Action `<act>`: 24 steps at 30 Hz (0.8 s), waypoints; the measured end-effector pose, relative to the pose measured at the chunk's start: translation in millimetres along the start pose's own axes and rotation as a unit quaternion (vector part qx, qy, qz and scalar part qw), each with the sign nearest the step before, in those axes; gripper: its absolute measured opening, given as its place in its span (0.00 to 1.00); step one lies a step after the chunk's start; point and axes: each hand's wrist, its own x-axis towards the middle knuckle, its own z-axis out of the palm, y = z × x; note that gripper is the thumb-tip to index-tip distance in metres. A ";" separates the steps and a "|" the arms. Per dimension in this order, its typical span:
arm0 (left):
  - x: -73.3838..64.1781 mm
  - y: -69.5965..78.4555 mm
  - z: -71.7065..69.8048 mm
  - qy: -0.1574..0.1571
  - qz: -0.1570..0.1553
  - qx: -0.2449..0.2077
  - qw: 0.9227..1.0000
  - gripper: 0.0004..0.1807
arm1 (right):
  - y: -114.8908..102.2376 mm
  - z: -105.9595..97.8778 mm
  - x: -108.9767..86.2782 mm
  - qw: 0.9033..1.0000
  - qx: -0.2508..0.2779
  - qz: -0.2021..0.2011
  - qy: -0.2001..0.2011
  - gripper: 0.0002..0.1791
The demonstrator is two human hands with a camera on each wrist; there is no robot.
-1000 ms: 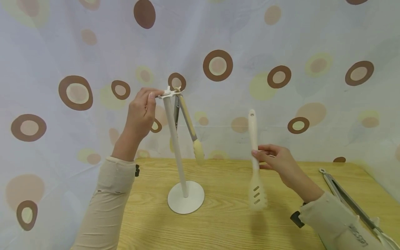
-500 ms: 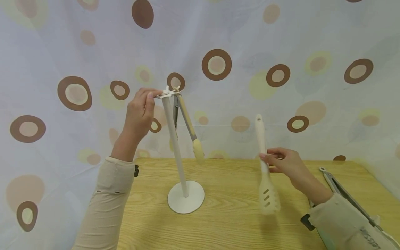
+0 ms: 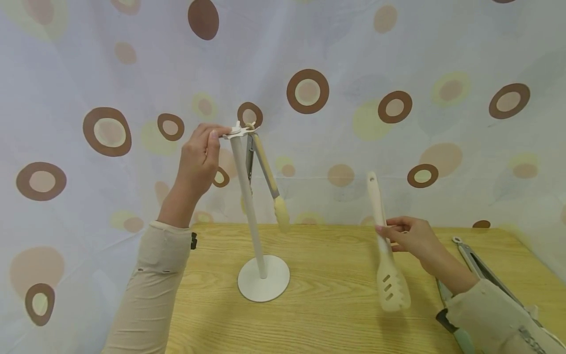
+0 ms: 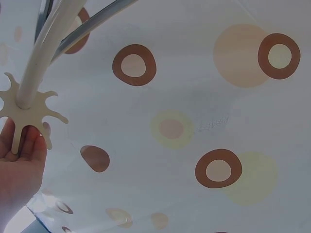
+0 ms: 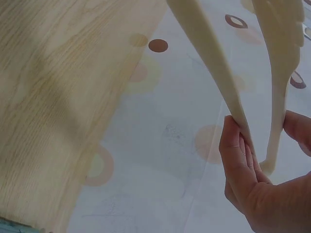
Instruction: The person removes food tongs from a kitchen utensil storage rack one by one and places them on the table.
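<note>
My left hand [image 3: 199, 157] pinches the edge of the hooked disc atop a white utensil stand [image 3: 247, 201], whose round base sits on the table. In the left wrist view, the fingers are at the prongs of that disc [image 4: 31, 116]. Metal tongs with yellow tips [image 3: 267, 172] hang by their ring from one hook. Off to the right, my right hand [image 3: 411, 241] holds cream slotted spatula tongs [image 3: 392, 287] above the table, holed end up. The right wrist view shows their two arms [image 5: 211, 53] spread and joined at one end, between thumb and fingers.
Another pair of grey tongs [image 3: 479, 265] lies on the wooden table [image 3: 318, 314] at the right, partly behind the right forearm. Beside it, a pale green edge [image 3: 463, 339] shows under the sleeve. A patterned curtain [image 3: 345, 54] hangs behind the table.
My right hand has moved right and down, carrying the spatula tongs away from the stand; they now lean more. The left hand, stand and hanging tongs stay in place.
</note>
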 end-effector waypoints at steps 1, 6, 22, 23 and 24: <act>0.1 0.1 0.0 0.000 0.000 0.001 1.000 0.18 | 1.2 -0.1 -0.3 1.000 -0.002 0.003 -0.001 0.39; 0.3 0.8 -0.3 -0.002 0.000 0.004 1.000 0.19 | 8.7 -0.8 -0.3 1.000 -0.012 0.013 -0.009 0.39; 0.4 0.8 0.2 0.000 0.004 0.001 1.000 0.19 | 28.0 -5.8 -1.9 0.998 -0.054 0.017 -0.019 0.35; 0.4 0.9 0.1 0.000 0.003 0.001 1.000 0.19 | 29.6 -6.4 -1.8 0.998 -0.056 0.017 -0.021 0.35; 0.3 1.1 0.0 0.000 0.002 0.002 1.000 0.19 | 31.0 -7.0 -1.8 0.998 -0.058 0.019 -0.021 0.35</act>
